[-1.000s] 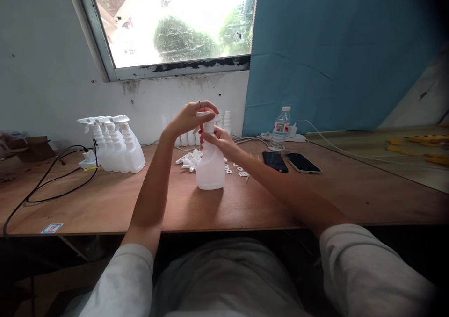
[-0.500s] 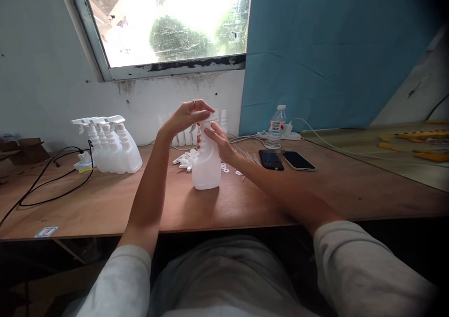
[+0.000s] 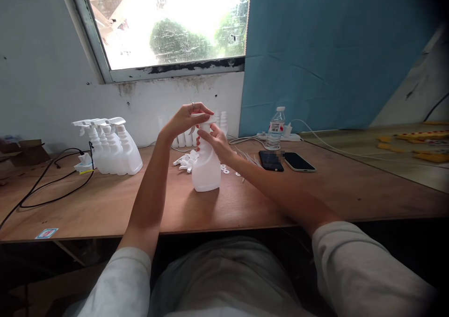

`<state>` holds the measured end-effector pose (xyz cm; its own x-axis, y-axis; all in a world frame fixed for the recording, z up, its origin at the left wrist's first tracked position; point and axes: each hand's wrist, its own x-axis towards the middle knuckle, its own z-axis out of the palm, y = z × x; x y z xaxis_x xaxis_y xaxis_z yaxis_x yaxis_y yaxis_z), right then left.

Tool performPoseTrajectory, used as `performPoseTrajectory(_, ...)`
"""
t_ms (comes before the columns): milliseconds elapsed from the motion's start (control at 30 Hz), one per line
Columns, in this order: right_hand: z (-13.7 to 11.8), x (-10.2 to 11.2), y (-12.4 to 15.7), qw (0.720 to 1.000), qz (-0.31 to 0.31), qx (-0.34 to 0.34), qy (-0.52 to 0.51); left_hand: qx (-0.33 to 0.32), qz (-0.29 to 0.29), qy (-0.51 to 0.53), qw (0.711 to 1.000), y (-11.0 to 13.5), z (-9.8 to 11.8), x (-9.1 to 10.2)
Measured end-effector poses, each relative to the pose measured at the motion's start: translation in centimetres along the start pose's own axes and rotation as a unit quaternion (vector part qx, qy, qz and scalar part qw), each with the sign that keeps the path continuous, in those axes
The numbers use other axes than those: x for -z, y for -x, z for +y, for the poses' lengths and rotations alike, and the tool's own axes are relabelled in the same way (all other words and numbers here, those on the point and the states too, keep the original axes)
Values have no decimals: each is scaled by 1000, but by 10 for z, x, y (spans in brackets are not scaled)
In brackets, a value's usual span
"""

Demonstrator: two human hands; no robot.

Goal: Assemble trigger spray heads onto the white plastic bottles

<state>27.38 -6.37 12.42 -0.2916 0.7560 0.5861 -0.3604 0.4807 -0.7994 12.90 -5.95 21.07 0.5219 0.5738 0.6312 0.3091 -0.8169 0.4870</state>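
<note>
A white plastic spray bottle (image 3: 206,169) stands upright on the wooden table (image 3: 245,200) in front of me. My left hand (image 3: 184,118) is curled over the white trigger head (image 3: 206,117) on top of it, fingers closed around the head. My right hand (image 3: 214,139) grips the bottle's neck just below, fingers wrapped round it. Loose white trigger parts (image 3: 185,160) and small white washers (image 3: 229,171) lie on the table right behind the bottle.
A row of finished white spray bottles (image 3: 112,146) stands at the left, with black cables (image 3: 52,186) beside them. Two phones (image 3: 286,160) and a water bottle (image 3: 274,127) sit to the right. Small white bottles (image 3: 182,139) line the wall under the window.
The view shifted slightly. Both hands stay on the bottle; my right hand has slid a little on the neck while the left stays over the trigger head.
</note>
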Motion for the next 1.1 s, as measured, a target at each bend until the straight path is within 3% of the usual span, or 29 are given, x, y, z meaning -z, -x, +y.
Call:
performPoseTrajectory(833,1,-1,2,999,27,18,10,16,-39,11,999,0,-1,1)
performPoseTrajectory(967,2,0,2,1000,6,15,-21,15,-44,9,999,0,-1,1)
performPoseTrajectory(1100,1,0,2,999,24,16,15,8,-48,9,999,0,0,1)
